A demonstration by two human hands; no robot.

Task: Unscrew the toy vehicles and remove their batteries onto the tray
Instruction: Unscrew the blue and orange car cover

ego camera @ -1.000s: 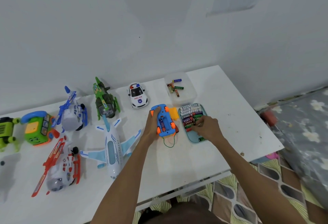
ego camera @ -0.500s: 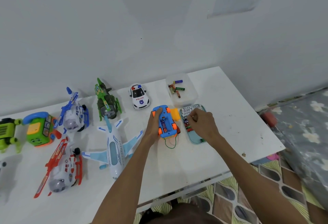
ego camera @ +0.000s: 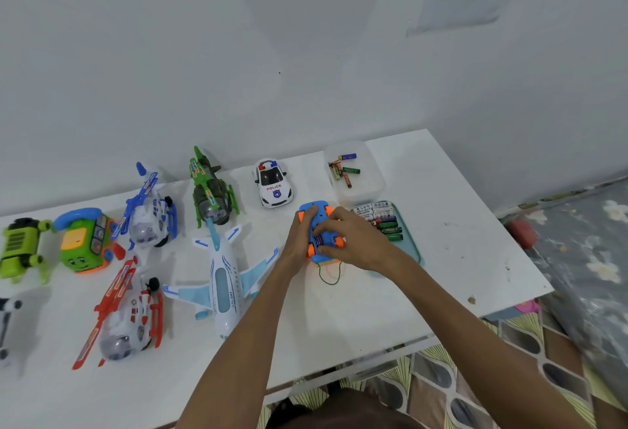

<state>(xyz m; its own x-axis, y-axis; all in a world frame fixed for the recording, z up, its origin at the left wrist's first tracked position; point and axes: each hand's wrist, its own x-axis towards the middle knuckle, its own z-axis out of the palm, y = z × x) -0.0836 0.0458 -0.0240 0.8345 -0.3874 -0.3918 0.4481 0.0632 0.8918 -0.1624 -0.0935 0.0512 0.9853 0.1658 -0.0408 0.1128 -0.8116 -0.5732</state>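
Note:
A blue toy car [ego camera: 314, 212] with orange wheels lies upside down on the white table [ego camera: 458, 224]. My left hand [ego camera: 299, 241] grips its left side. My right hand [ego camera: 356, 241] curls over its right side, with fingertips on the underside; whether they pinch something small is hidden. A green string [ego camera: 331, 275] loops out from the car's near end. Just right of the car is a teal tray [ego camera: 413, 253] holding several batteries [ego camera: 380, 221]. Behind it a clear box [ego camera: 363, 190] holds a few more batteries [ego camera: 343, 170].
Other toys stand to the left: a police car [ego camera: 273, 183], a green helicopter [ego camera: 210, 190], a blue helicopter [ego camera: 149, 214], a white airplane [ego camera: 222, 279], a red helicopter [ego camera: 125, 313], a green phone toy [ego camera: 83, 241] and a green robot [ego camera: 18, 248]. A patterned floor lies below the table's front edge.
My right hand left the tray's batteries and moved left onto the blue car. My left hand kept hold of the car.

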